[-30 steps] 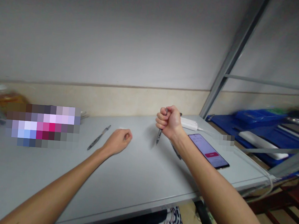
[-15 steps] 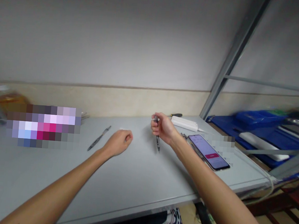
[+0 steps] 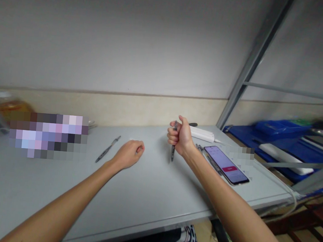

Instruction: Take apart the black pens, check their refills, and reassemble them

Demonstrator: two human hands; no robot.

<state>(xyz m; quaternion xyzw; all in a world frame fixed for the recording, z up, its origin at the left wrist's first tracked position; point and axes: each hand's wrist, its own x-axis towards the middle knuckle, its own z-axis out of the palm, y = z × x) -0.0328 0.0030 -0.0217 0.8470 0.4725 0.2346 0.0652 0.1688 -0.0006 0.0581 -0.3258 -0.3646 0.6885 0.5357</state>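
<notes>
Table (image 3: 133,193): we see the layout unchanged from half a second ago, only our right hand (image 3: 182,136) differs. It's turned slightly, thumb now raised, other fingers wrapped and clamped on a pen. Our left hand (image 3: 127,153) hasn't moved: loosely curled fist, knuckles up, resting on the table, inside not visible. Hands well apart. Phone (image 3: 223,163) lies near the right edge; white block (image 3: 203,134) sits toward the far right corner. Gripped pen (image 3: 172,153): slanted before, now near vertical, past table centre toward the far edge. Loose pen (image 3: 105,153) just left of our left hand.
</notes>
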